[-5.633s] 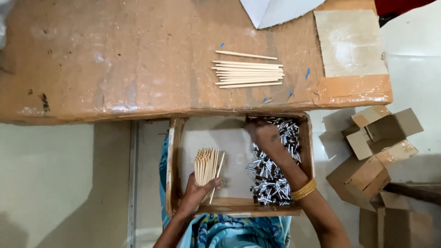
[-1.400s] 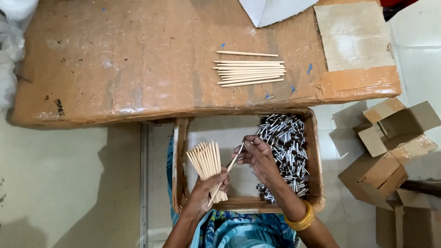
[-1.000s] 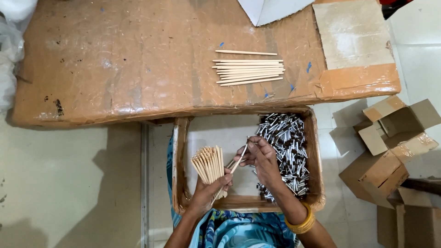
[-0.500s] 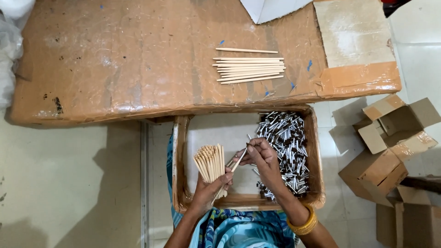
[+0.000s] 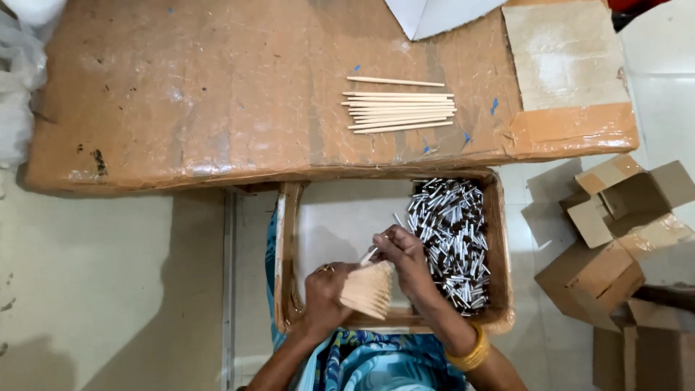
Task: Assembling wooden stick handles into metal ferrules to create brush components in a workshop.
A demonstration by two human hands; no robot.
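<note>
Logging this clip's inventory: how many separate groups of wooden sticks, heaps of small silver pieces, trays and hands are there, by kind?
Groups of wooden sticks: 2, a row on the table and a fanned bundle in the left hand
Heaps of small silver pieces: 1
Cardboard tray: 1
Hands: 2, left and right hand
Total: 6

Your tray (image 5: 289, 246) sits just below the table (image 5: 217, 108) edge. Inside it, the metal pieces (image 5: 452, 239) fill the right side. On the table above lie loose sticks (image 5: 399, 110); boxes (image 5: 615, 232) stand to your right.
</note>
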